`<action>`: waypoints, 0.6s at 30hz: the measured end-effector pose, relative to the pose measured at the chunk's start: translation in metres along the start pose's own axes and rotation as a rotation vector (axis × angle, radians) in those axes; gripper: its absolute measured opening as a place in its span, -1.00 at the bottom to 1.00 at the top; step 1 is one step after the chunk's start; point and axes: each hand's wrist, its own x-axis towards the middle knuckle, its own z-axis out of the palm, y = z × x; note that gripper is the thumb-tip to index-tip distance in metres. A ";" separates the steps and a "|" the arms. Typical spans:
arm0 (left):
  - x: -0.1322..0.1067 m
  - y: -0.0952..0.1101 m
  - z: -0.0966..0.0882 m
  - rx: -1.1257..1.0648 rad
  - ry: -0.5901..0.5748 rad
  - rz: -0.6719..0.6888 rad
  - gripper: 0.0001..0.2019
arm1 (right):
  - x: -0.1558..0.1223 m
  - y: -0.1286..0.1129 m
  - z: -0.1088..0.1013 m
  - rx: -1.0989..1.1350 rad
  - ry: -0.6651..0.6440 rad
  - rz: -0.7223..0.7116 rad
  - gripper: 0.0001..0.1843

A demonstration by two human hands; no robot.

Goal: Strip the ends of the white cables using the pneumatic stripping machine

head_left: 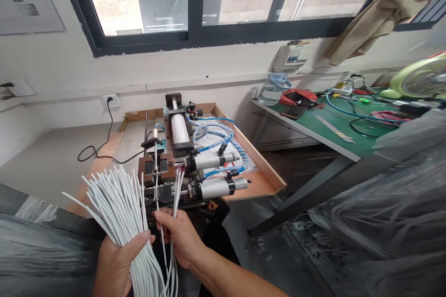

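White wires [114, 204] fan from the left hand [113, 262], its grip closed round the bundle before the pneumatic machine [181, 158]. At its front the right hand [181, 236] pinches a few strands [178, 185]. Splayed ends could snag there, and the fingers look close to the clamp.

- The white wires [114, 204] in your left hand [114, 264] wear smooth, matt plastic sheathing
- At twelve o'clock from your right hand [179, 236], the machine's cylinders [212, 160] are brushed metal with a soft shine
- At twelve o'clock from those, the blue hoses [213, 135] are glossy plastic
- The tray [268, 171] beneath is bare, matt wood
- At two o'clock, the bench [334, 141] has a matt green top
- At three o'clock lies cloudy, crinkled plastic film [393, 204]
- At one o'clock hangs rumpled beige cloth [376, 4]
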 end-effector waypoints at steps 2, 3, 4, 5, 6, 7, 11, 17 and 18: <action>-0.002 0.003 0.003 -0.002 -0.047 -0.007 -0.73 | -0.001 -0.002 0.003 -0.027 -0.088 0.027 -0.81; -0.003 0.005 0.004 -0.010 -0.073 -0.014 -0.72 | -0.002 -0.003 0.005 -0.046 -0.102 0.012 -0.81; -0.004 0.007 0.005 -0.025 -0.093 -0.020 -0.70 | -0.003 -0.004 0.006 -0.063 -0.091 -0.021 -0.82; -0.005 0.007 0.005 -0.040 -0.108 -0.029 -0.69 | -0.004 -0.004 0.007 -0.076 -0.061 -0.067 -0.82; -0.005 0.007 0.005 -0.053 -0.117 -0.040 -0.69 | -0.005 -0.003 0.007 -0.077 -0.024 -0.112 -0.81; -0.005 0.006 0.003 -0.057 -0.112 -0.049 -0.71 | -0.006 -0.001 0.006 -0.069 0.006 -0.152 -0.80; -0.002 0.000 -0.004 -0.042 -0.068 -0.072 -0.80 | -0.008 0.006 0.000 -0.037 0.053 -0.210 -0.77; -0.003 0.003 -0.004 -0.029 -0.024 -0.094 -0.80 | -0.008 0.004 -0.003 -0.027 0.069 -0.126 -0.79; -0.003 0.005 -0.002 -0.022 -0.030 -0.091 -0.81 | -0.008 0.003 -0.002 -0.025 0.073 -0.123 -0.79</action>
